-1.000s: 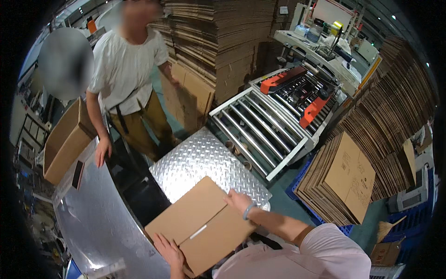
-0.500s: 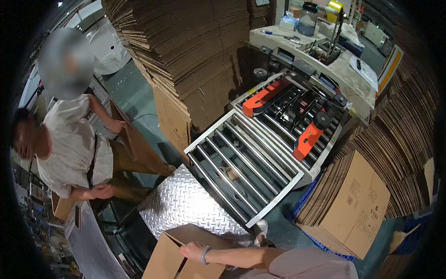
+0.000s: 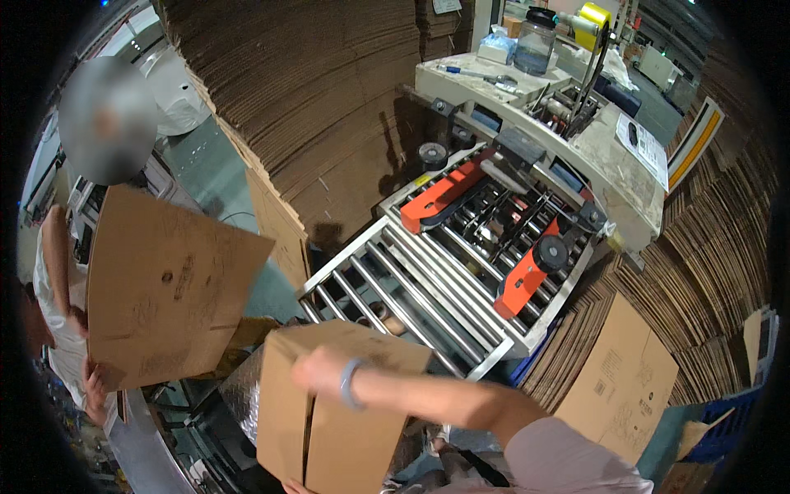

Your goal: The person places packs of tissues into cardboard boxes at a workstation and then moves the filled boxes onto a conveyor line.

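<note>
Head view: one brown box [image 3: 354, 449] is near the middle, with two hands on it. One other person [image 3: 64, 370] in a white top is on the left and has two hands on one big flat card sheet [image 3: 177, 288]. Past the box is one roller table [image 3: 346, 257] with two red arms [image 3: 440, 198]. Far off, one pale bench [image 3: 461, 78] has one jar [image 3: 535, 49] with a black lid and one yellow roll [image 3: 589, 25]. On the right is one short pile of flat boxes [image 3: 621, 379].

The right hand [image 3: 322, 372] has one blue-grey band [image 3: 349, 384] at the wrist. Its fingers look bent over the top edge of the box, but they are blurred, so I cannot tell how hard they pinch. The left hand [image 3: 295, 487] shows just a bit at the near edge. Its fingers touch the low end of the box, and I cannot tell if they are spread or pressed together.

The box is under the right fingers and just above the left ones
</note>
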A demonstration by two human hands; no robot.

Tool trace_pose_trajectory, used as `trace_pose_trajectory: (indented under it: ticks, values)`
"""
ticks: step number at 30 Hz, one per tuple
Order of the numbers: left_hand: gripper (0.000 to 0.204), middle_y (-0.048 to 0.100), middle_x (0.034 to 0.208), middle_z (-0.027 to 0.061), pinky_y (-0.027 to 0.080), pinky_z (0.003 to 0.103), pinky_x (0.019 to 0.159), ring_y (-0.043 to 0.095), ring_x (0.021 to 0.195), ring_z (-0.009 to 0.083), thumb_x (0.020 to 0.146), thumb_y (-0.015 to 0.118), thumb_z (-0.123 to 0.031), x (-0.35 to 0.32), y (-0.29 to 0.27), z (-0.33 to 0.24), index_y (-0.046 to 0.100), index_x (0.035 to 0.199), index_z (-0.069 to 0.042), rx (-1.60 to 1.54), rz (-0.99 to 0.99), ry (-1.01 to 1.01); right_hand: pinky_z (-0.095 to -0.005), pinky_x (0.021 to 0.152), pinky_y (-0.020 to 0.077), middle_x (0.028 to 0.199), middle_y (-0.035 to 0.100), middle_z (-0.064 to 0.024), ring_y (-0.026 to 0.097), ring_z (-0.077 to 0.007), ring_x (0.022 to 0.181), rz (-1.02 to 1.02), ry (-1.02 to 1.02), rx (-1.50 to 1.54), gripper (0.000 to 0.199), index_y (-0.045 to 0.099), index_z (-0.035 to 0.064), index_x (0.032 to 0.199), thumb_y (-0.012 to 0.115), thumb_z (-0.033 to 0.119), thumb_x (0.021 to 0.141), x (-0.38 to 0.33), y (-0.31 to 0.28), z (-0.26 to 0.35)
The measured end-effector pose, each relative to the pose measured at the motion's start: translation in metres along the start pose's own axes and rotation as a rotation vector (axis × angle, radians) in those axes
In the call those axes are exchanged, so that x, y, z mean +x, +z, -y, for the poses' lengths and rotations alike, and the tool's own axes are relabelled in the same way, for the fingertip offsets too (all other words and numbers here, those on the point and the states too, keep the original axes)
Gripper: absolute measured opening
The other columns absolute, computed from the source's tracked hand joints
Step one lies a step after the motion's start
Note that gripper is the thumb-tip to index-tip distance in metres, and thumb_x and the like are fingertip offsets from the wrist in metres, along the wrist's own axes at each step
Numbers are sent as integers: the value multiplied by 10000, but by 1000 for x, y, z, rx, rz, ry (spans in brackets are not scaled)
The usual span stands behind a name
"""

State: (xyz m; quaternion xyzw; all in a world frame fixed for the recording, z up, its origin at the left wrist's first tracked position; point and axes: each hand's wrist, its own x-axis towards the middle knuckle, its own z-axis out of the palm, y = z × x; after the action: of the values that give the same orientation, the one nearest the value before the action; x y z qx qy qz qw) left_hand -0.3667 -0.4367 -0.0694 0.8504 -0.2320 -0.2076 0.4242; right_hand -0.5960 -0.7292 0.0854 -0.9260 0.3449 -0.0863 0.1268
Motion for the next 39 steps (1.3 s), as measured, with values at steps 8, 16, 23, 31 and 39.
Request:
trace_pose_trajectory:
  ticks: [8,16,23,31,39]
  values:
    - [583,187,1454,188,191,368,1078,258,1306,286,950,375,-101,-3,191,-202,74,1449,-71,-464,470,173,-474,1095,184,1448,265,-192,241,-298,1350,-86,458,-443,570,374,-5,1335,393,375,910,-75,-38,-182]
    - [613,138,1486,203,155,349,1098,179,1364,298,956,359,-160,-40,328,-324,16,1446,-26,-352,723,376,-455,1112,166,1459,262,-158,218,-270,1367,-224,589,-216,599,318,9,1370,396,390,915,-141,-85,-301]
    - [558,520,1221,85,411,369,895,499,1128,208,922,417,-503,0,268,-217,403,1334,-127,-253,1291,-134,-446,1059,305,1345,415,-186,394,-323,1250,-711,592,-35,506,464,9,1250,548,321,861,-277,-25,-202]
    - [453,604,997,122,484,333,745,598,881,226,928,481,-346,85,188,34,462,1267,-47,667,1241,-487,-443,804,465,1071,537,-227,550,-394,958,-836,2411,216,535,474,-15,1161,665,284,761,-723,291,47]
    - [439,578,1100,176,495,354,820,585,973,254,935,514,-302,92,148,51,436,1278,-40,590,1347,-260,-495,931,383,1257,440,-221,475,-374,1115,-445,2323,474,830,331,5,1306,656,495,720,-631,276,19]
